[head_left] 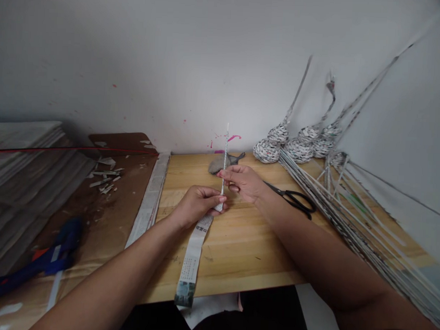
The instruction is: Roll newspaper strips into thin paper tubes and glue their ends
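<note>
left hand (200, 205) pinches the newspaper strip (193, 255) where it narrows into a thin paper roll (225, 153); right hand (241, 181) grips the roll just above. both hands closed on paper, close together over the wooden table (239, 247). roll points up, strip hangs over the front edge. black scissors (296, 199) right of the hands, near a bundle of paper sticks (333, 219). woven paper gourds (266, 150) by the wall.

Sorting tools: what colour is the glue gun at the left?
Blue glue gun, shown in the head view.
</note>
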A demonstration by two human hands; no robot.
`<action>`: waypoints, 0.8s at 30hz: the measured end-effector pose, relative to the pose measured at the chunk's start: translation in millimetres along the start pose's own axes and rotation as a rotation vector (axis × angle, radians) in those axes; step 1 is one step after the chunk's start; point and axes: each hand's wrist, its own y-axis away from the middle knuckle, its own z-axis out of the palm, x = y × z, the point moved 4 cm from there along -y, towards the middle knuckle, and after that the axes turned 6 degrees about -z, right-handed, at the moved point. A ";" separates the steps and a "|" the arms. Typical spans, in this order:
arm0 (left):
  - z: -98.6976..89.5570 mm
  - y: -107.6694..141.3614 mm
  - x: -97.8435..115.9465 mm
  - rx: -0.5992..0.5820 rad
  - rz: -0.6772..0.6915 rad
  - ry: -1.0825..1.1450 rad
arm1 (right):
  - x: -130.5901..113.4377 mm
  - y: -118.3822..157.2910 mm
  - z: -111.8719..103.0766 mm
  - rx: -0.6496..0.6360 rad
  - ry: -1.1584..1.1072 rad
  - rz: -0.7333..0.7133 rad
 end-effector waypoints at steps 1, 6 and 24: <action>0.6 0.4 0.2 -0.008 -0.005 0.002 | -0.5 0.4 0.3 0.012 -0.004 0.007; 1.7 0.8 -0.9 -0.035 -0.022 -0.004 | -4.5 2.1 2.1 -0.033 0.044 -0.013; -18.3 -8.1 2.4 0.177 0.048 0.408 | 5.2 4.9 8.5 -0.119 0.280 0.013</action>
